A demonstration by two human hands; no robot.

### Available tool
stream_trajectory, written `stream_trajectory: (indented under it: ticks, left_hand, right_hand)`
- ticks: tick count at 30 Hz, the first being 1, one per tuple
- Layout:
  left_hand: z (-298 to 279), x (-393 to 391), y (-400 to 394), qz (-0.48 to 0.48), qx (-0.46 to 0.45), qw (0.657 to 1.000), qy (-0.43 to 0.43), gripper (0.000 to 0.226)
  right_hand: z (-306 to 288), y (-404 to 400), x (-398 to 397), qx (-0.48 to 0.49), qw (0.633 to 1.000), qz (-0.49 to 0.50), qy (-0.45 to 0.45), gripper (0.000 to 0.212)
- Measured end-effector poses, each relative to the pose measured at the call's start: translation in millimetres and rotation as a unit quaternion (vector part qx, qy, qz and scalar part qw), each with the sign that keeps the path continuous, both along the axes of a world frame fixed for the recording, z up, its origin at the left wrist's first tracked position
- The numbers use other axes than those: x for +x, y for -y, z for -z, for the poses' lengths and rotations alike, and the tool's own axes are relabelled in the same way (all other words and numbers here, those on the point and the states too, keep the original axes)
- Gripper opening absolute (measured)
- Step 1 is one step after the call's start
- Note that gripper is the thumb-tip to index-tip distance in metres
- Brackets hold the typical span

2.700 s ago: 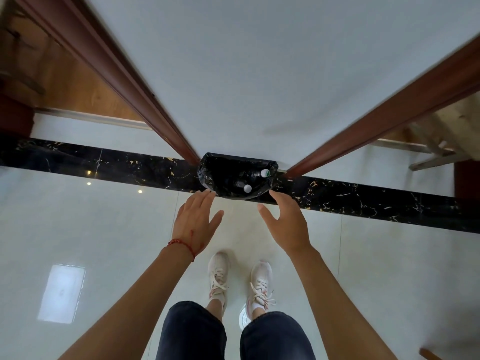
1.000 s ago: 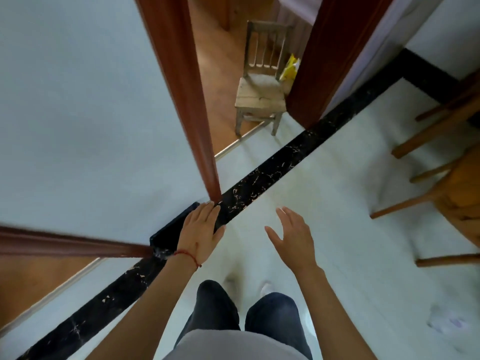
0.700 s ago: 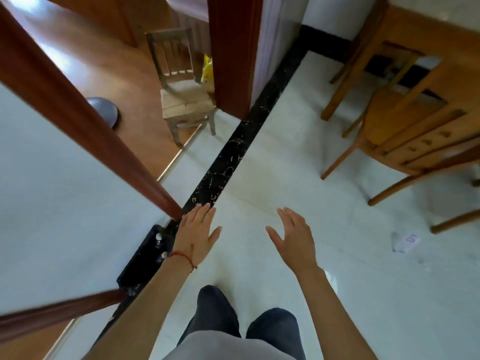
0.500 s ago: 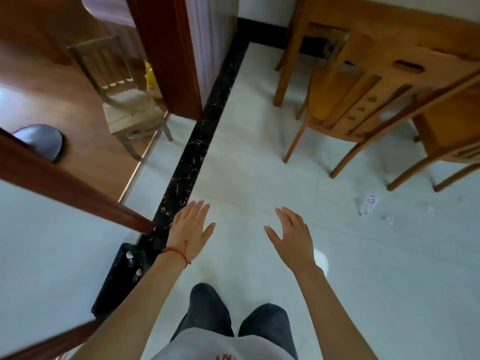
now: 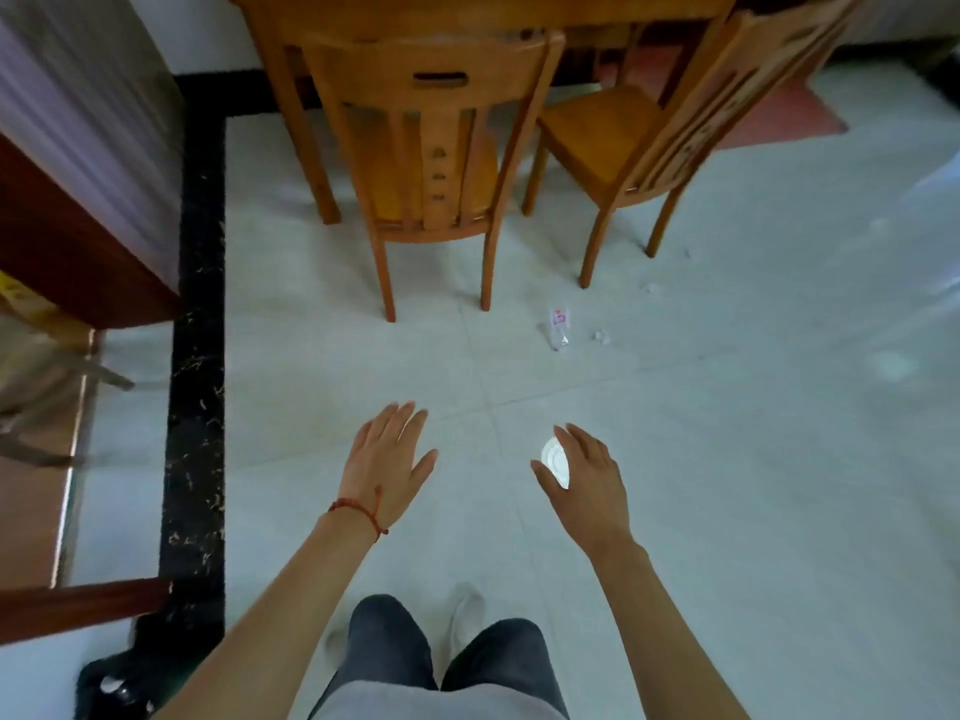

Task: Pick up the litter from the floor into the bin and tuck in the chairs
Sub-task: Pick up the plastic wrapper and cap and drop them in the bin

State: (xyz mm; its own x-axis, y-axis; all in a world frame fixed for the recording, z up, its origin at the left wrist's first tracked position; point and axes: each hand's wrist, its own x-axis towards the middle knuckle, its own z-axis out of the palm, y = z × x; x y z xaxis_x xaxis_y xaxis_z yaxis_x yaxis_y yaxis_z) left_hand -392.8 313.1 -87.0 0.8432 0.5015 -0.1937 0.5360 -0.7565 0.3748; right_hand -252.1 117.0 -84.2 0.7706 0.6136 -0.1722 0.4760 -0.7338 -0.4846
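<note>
Both hands are held out in front of the body with the fingers spread and relaxed, and nothing is gripped. The left hand point(image 5: 387, 472) carries a red string at the wrist; the right hand point(image 5: 584, 483) hovers over a white round object point(image 5: 555, 462) on the floor, which is partly covered, so it cannot be told what it is.

Compared with a few seconds ago, the view has been turned away from the black bin point(image 5: 117, 685), which was directly ahead and is now seen only at the lower left corner. This is judged to mean that one drop is finished and the next litter is being looked for.

A small clear plastic wrapper point(image 5: 560, 327) with a pink mark lies flat on the tile floor point(image 5: 727, 485), just beyond the hands, and a tiny crumpled scrap point(image 5: 601, 336) lies beside it. Behind them, two wooden chairs, the nearer chair point(image 5: 434, 148) and the right chair point(image 5: 649, 127), are standing pulled out from the table point(image 5: 311, 23); they are not yet tucked in.
</note>
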Motion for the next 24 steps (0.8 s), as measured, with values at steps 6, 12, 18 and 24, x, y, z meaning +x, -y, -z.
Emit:
stream_trajectory:
  ticks: [6,12,18,24]
  left_hand:
    - [-5.0,71.3,41.5,0.080,0.002,0.997,0.005,0.055]
    - [-10.4,128.6,50.9,0.144,0.041,0.989,0.008,0.056]
    - [-4.6,192.4,34.5,0.169,0.043,0.985,0.007,0.057]
    - [-0.6,270.1,3.4,0.190,0.040,0.981,-0.009,0.057]
  right_hand:
    - [-1.2,60.5,37.8,-0.013,0.996,0.086,0.005,0.053]
    - [-4.3,80.9,74.0,-0.012,0.991,0.133,0.018,0.054]
    - [-2.2,69.7,122.3,-0.001,0.985,0.172,0.025,0.054]
    - [-3.5,42.8,186.3,-0.008,0.980,0.198,0.024,0.053]
